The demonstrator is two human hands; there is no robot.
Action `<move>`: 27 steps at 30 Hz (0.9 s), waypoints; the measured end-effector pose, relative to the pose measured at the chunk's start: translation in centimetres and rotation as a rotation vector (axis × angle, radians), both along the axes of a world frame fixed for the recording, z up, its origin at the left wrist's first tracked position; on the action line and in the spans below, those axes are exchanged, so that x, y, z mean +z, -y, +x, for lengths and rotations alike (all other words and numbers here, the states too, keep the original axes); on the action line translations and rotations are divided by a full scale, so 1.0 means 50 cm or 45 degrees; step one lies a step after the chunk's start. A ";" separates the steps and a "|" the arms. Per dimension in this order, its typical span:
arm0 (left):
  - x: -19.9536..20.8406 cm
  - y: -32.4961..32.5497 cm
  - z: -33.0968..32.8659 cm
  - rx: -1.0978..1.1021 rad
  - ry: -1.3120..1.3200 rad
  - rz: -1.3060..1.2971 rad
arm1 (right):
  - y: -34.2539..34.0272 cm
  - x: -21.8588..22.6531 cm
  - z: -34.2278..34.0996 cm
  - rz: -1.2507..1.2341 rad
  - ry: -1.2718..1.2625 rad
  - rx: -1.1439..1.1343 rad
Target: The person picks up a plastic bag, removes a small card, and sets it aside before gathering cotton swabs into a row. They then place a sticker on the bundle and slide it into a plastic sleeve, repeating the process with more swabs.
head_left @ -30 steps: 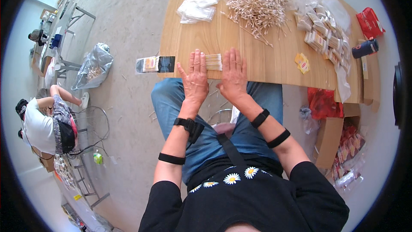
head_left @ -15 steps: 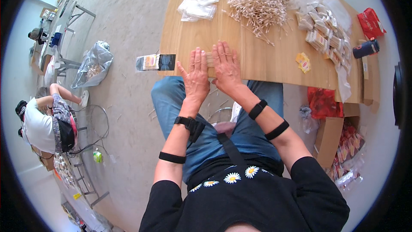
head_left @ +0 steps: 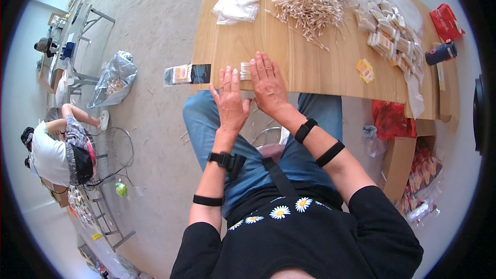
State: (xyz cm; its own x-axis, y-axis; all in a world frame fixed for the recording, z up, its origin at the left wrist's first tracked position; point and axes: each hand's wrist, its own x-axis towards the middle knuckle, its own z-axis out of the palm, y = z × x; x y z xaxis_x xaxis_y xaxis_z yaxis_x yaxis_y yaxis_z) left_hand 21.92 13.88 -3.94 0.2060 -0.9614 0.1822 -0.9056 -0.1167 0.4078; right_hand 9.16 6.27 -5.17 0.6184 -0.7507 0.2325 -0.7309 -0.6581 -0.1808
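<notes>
A short row of cotton swabs (head_left: 245, 71) lies side by side near the front edge of the wooden table, between my two hands. My left hand (head_left: 231, 104) is at the table edge, left of the row, its fingers stretched out. Flat and extended, my right hand (head_left: 269, 87) rests along the row's right side, its fingers covering any swabs beneath them. Off to the left, a clear packet of swabs (head_left: 182, 74) with a black strip (head_left: 200, 74) overhangs the table's left edge. Farther back is a big heap of loose cotton swabs (head_left: 310, 5).
Clear plastic bags (head_left: 237, 4) lie at the back left of the table. Bundled swab packs (head_left: 383, 41), yellow cards (head_left: 365, 71), a dark can (head_left: 440, 56) and a red pouch (head_left: 446, 23) are on the right. Cardboard boxes (head_left: 398, 168) stand below. A person (head_left: 51, 150) bends at far left.
My left hand has drawn slightly back toward me. My right hand has shifted a little left, and the gap between the hands now shows the swab ends.
</notes>
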 end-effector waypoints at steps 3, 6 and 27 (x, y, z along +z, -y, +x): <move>0.000 -0.023 -0.005 0.003 -0.075 -0.041 | -0.002 0.006 -0.001 0.019 -0.001 -0.012; 0.001 -0.020 -0.006 0.051 -0.102 -0.075 | -0.005 0.012 0.002 0.040 0.001 -0.010; 0.005 -0.022 -0.012 0.077 0.033 -0.078 | -0.004 0.005 0.004 0.016 -0.020 -0.032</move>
